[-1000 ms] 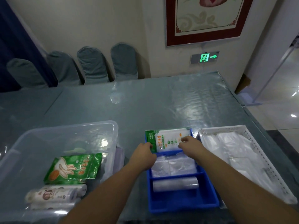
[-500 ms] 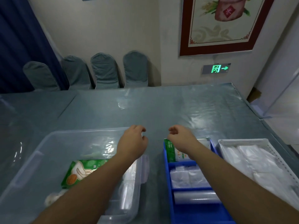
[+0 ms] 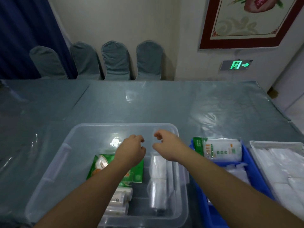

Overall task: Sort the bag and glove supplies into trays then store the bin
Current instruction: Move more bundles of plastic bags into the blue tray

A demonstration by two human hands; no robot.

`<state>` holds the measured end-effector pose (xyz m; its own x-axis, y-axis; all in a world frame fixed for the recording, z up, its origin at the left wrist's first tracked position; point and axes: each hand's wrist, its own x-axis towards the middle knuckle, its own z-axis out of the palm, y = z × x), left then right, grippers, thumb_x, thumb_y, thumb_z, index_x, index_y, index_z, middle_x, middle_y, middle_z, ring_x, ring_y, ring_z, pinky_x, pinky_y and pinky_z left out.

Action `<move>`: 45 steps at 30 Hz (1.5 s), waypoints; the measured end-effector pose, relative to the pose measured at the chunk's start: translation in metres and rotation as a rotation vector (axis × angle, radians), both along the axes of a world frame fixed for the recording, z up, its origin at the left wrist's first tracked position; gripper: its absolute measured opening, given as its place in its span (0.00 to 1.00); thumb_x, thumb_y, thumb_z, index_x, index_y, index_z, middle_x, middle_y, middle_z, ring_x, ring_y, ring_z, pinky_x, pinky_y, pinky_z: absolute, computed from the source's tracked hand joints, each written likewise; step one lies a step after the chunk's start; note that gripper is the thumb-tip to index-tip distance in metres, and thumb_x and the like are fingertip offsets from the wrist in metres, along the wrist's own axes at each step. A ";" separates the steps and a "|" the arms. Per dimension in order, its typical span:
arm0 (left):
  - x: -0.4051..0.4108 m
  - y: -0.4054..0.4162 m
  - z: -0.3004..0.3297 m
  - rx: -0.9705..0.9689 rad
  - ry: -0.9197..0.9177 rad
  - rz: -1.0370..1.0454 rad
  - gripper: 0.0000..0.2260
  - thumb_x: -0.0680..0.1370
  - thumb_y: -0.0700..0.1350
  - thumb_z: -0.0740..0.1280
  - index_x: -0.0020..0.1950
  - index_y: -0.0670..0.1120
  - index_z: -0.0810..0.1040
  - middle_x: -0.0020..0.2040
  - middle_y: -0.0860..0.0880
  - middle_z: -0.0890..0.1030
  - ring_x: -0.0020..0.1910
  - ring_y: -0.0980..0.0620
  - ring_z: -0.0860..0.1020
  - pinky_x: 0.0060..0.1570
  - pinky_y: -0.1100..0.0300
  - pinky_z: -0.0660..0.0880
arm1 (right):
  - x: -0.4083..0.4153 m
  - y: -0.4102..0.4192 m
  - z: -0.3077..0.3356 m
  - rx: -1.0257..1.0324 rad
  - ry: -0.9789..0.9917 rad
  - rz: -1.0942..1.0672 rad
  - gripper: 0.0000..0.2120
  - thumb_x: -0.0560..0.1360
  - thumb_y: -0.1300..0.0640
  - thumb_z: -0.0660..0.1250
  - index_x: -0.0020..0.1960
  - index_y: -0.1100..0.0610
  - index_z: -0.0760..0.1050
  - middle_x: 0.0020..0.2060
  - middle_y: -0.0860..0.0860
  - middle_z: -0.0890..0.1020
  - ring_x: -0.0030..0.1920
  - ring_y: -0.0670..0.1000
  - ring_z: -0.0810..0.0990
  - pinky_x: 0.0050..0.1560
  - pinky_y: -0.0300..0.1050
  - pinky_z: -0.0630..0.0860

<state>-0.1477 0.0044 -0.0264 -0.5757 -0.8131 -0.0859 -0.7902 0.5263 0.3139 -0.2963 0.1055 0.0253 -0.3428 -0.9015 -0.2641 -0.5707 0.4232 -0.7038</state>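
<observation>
Both hands hover over the clear plastic bin [image 3: 54,163]. My left hand [image 3: 131,149] is above a green glove packet [image 3: 136,171], fingers curled loosely and holding nothing. My right hand [image 3: 166,145] hangs beside it, also empty with fingers apart. In the bin lie a clear roll of bags [image 3: 158,181] and white bag rolls [image 3: 120,199] partly hidden by my left forearm. The blue tray [image 3: 250,163] to the right holds a green-and-white glove packet [image 3: 218,148] and folded clear bags [image 3: 236,171]. A white tray [image 3: 256,145] at far right holds clear bags [image 3: 283,168].
The table [image 3: 148,104] carries a grey cloth under glossy clear plastic. Several covered chairs [image 3: 115,61] line the far edge against the wall. A dark blue curtain [image 3: 19,35] hangs at the left. The table's right edge drops to the floor [image 3: 294,111].
Both hands let go of the green-and-white packet in the blue tray and moved left over the clear bin. My head turned left, so the trays slid right in view.
</observation>
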 end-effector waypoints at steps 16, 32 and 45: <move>0.028 -0.010 -0.084 0.339 -0.211 -0.143 0.17 0.78 0.42 0.64 0.67 0.45 0.77 0.64 0.42 0.81 0.63 0.41 0.79 0.58 0.54 0.75 | 0.061 -0.027 -0.105 0.503 -0.086 -0.240 0.18 0.80 0.60 0.60 0.67 0.65 0.75 0.64 0.62 0.79 0.65 0.62 0.78 0.55 0.47 0.74; 0.014 -0.007 -0.125 0.778 -0.139 -0.015 0.08 0.76 0.38 0.68 0.52 0.39 0.84 0.49 0.39 0.84 0.48 0.43 0.83 0.45 0.57 0.74 | 0.054 -0.047 -0.171 0.611 -0.321 -0.407 0.19 0.79 0.64 0.62 0.70 0.66 0.73 0.67 0.62 0.77 0.65 0.62 0.78 0.62 0.50 0.77; 0.007 -0.008 -0.120 1.126 0.177 0.338 0.05 0.74 0.33 0.71 0.40 0.41 0.83 0.37 0.42 0.83 0.31 0.49 0.81 0.31 0.61 0.75 | 0.056 -0.052 -0.180 0.590 -0.578 -0.552 0.18 0.70 0.64 0.61 0.58 0.59 0.80 0.52 0.62 0.84 0.52 0.62 0.84 0.51 0.54 0.83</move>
